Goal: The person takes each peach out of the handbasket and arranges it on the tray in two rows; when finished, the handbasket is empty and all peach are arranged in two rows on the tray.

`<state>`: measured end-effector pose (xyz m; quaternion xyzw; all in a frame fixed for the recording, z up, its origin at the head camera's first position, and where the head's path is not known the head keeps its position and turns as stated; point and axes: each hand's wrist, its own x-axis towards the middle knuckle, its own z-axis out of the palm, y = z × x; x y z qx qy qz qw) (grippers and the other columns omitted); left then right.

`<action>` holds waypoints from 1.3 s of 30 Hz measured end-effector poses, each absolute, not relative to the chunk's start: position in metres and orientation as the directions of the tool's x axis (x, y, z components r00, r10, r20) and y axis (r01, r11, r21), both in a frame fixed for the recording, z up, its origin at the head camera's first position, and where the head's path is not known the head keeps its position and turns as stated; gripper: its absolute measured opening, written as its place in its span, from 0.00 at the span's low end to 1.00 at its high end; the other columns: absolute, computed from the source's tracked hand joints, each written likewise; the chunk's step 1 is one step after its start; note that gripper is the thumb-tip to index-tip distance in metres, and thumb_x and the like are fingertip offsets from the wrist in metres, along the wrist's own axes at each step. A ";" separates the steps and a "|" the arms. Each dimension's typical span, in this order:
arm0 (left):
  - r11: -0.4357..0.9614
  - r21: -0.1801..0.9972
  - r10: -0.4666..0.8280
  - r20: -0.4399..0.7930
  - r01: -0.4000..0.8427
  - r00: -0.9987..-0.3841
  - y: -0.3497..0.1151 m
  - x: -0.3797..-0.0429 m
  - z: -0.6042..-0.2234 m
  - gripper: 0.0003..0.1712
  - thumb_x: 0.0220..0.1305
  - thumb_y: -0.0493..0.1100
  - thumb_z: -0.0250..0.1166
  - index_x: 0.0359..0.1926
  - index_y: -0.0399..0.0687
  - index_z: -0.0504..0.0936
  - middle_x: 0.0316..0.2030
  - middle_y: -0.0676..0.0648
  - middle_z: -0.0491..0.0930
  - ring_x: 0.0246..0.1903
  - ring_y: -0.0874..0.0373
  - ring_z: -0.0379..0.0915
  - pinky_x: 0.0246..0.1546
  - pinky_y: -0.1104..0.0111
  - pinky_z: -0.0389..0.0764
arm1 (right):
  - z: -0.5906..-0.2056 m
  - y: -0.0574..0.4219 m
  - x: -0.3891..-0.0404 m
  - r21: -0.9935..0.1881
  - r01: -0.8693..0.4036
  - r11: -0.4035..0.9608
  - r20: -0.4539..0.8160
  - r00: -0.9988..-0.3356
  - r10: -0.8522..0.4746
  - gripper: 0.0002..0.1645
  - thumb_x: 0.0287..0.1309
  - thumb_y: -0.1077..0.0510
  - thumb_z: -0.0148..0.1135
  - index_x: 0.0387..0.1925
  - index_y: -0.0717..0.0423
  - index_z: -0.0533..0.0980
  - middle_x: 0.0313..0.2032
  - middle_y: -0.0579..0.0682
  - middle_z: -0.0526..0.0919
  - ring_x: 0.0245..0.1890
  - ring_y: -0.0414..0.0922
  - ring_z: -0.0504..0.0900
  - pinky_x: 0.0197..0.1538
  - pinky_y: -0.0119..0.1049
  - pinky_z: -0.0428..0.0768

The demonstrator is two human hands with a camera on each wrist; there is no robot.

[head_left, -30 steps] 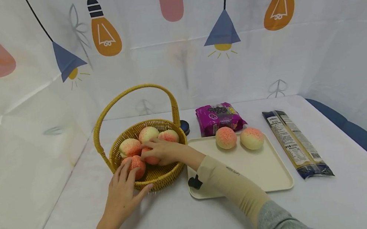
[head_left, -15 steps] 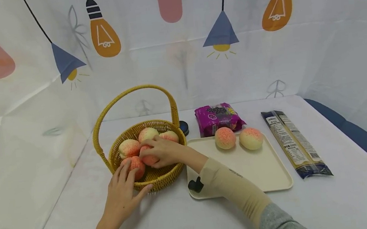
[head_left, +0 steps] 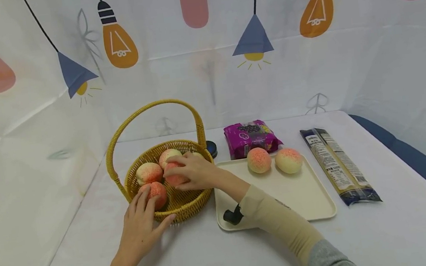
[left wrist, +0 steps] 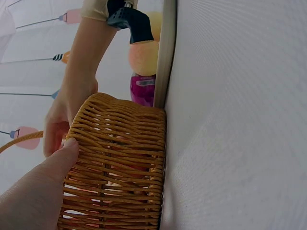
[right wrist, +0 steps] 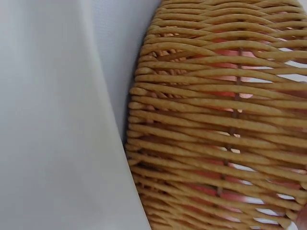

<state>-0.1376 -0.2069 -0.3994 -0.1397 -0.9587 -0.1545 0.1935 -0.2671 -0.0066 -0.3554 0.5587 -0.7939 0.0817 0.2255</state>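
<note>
A yellow wicker basket (head_left: 193, 204) with a tall arched handle holds several pink-and-cream peaches. My right hand (head_left: 200, 173) reaches in over its right rim and grips a pink peach (head_left: 174, 174) between fingers and thumb. This hand partly covers a pale peach at the back right. My left hand (head_left: 139, 227) holds the basket's front left rim, thumb outside, fingertips over the rim on another pink peach (head_left: 159, 194). In the left wrist view, the left thumb (left wrist: 67, 148) rests at the rim. The right wrist view shows mostly the basket's woven side (right wrist: 216, 115).
Right of the basket lies a cream tray (head_left: 322, 212) with two peaches (head_left: 258, 160) near its back edge. Behind it sits a purple snack packet (head_left: 250, 137). A long flat package (head_left: 339, 165) lies at the right. A dark round object (head_left: 211, 148) stands behind the basket.
My right hand, gripping the pink peach, has shifted up and slightly right inside the basket. The left hand has stayed in place. The head view has turned slightly.
</note>
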 end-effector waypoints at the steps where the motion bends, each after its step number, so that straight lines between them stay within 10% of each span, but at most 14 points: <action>1: 0.913 0.242 0.208 0.413 0.327 -0.887 -0.207 -0.138 -0.399 0.37 0.55 0.65 0.60 0.51 0.39 0.72 0.65 0.37 0.55 0.62 0.36 0.48 0.49 0.36 0.59 | -0.355 -0.005 -0.267 0.119 -0.926 0.358 0.463 -0.267 -0.845 0.24 0.52 0.43 0.63 0.51 0.41 0.75 0.57 0.50 0.68 0.42 0.46 0.75 0.46 0.38 0.72; 28: 0.906 0.264 0.205 0.412 0.331 -0.888 -0.208 -0.137 -0.399 0.36 0.55 0.64 0.60 0.51 0.39 0.71 0.64 0.36 0.55 0.62 0.36 0.48 0.51 0.38 0.56 | -0.344 0.057 -0.268 -0.136 -0.974 0.181 0.644 -0.226 -0.730 0.19 0.52 0.55 0.66 0.48 0.51 0.76 0.56 0.59 0.67 0.55 0.49 0.68 0.57 0.36 0.68; 39: 0.904 0.267 0.209 0.405 0.334 -0.890 -0.208 -0.139 -0.400 0.36 0.55 0.65 0.60 0.51 0.40 0.71 0.64 0.36 0.55 0.62 0.35 0.47 0.51 0.38 0.56 | -0.354 0.097 -0.274 -0.235 -0.929 0.285 0.634 -0.368 -0.680 0.22 0.49 0.57 0.68 0.49 0.51 0.76 0.57 0.59 0.67 0.56 0.49 0.68 0.50 0.36 0.74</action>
